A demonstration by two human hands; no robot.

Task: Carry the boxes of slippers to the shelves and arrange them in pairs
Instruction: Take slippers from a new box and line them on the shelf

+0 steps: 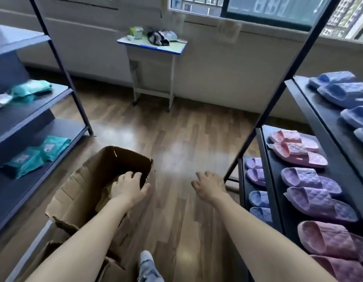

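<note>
The box sits at 9 o'clock of your empty, wide-fingered right hand; your left hand, fingers loosely spread, is nearer, at its rim.

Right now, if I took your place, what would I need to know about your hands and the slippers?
Left hand: at the mouth of the open cardboard box on the floor; grip unclear.
Right hand: open, empty, above the floor.
Done: pink, purple and blue slippers sit in pairs on the right shelves.
To do: check the box, whose inside is too dark to see, and shelve any slippers.
</note>
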